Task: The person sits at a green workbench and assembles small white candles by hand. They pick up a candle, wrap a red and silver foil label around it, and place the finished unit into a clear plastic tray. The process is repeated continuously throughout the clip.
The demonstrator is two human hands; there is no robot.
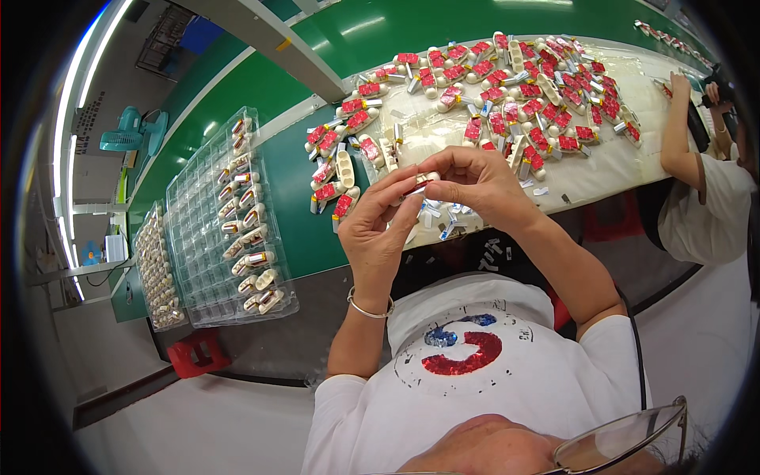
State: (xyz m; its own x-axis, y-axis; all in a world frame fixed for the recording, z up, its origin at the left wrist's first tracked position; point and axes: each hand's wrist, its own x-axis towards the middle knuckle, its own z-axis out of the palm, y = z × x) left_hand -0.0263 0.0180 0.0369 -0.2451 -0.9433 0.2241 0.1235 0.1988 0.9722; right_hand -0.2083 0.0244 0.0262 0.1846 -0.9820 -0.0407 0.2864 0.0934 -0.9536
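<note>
Close in front of my chest I hold a small cream plastic casing [427, 177] with a dark red face, pinched between both hands. My left hand [381, 220] has its fingers and thumb around the casing's left end. On the other end press the thumb and fingers of my right hand [484, 187], which partly cover it. Just beyond my hands lies a large spread of similar cream casings [566, 142], many with red pads and silver strips. White and blue paper scraps [451, 220] lie at the table's near edge, below my right hand.
A clear plastic tray [202, 261] on the left has casings along its right side. Beyond it stands a fuller tray [160, 277]. Also here are a teal fan [127, 131], a red stool [198, 354], a metal post [265, 36] and a co-worker's arm [677, 127] at the right.
</note>
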